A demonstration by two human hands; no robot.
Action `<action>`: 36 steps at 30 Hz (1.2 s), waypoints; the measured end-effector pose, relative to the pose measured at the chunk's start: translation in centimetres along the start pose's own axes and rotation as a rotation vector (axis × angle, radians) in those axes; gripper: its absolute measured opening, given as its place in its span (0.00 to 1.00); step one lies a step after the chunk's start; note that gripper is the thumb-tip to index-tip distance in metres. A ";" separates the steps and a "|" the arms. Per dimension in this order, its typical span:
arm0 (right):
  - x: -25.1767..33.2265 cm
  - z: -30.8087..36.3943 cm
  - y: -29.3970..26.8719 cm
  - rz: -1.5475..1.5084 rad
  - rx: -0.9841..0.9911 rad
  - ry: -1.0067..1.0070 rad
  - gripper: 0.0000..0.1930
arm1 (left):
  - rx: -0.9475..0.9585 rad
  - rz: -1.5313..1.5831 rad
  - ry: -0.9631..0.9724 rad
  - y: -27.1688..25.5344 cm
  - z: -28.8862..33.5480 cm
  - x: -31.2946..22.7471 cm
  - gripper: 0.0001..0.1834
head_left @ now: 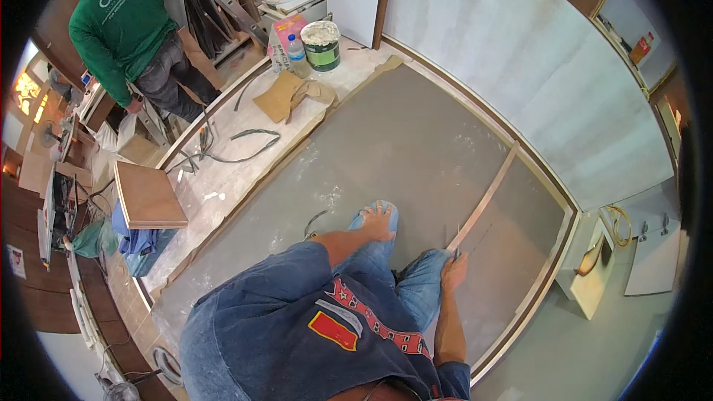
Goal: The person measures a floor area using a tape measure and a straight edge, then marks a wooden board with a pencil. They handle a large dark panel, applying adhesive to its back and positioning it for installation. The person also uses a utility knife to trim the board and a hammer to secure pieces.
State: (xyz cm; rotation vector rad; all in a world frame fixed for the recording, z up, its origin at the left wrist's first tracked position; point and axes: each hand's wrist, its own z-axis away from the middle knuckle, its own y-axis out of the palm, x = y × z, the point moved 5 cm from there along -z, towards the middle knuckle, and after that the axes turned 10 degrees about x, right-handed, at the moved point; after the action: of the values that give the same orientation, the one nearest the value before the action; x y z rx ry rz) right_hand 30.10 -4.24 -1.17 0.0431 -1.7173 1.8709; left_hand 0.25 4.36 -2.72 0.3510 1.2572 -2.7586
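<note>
My left hand point(377, 221) lies on my left knee, fingers spread over the blue jeans point(356, 258). Beside my right knee, my right hand point(454, 272) is closed, with a small thin thing showing at its fingertips that I cannot make out. Just beyond those fingers is the near end of a long, narrow wooden strip point(486, 197). It runs across the grey panel point(416, 134) to the far right border. A short dark cord or wire point(315, 221) is near my left knee.
A tub of white paste point(321, 46), a water bottle point(295, 52), brown paper point(286, 96) and a black cable point(256, 134) lie along the left border. A wooden board point(151, 194) rests on blue cloth. A person in a green shirt point(122, 22) stands far left.
</note>
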 end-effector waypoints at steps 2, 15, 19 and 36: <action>0.0 0.1 0.0 -0.016 -0.029 0.020 0.11 | 0.021 0.005 0.009 -0.1 -0.2 -0.1 0.55; -1.5 -1.8 -0.8 -0.122 -0.011 0.087 0.12 | -0.006 -0.112 0.134 -1.3 -5.1 -2.9 0.45; -3.5 -2.4 0.4 -0.268 0.085 0.258 0.13 | -0.014 0.033 0.366 -0.6 -11.9 -6.5 0.35; -10.9 -32.5 -0.1 -0.687 -0.034 0.396 0.23 | -0.128 -0.392 0.803 -8.3 -37.7 -38.1 0.52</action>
State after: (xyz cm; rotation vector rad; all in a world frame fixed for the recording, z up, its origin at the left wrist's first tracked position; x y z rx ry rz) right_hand 50.82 21.33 -10.86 0.2063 -1.2455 1.2394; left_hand 42.13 37.75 -11.25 1.4461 1.8036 -2.9094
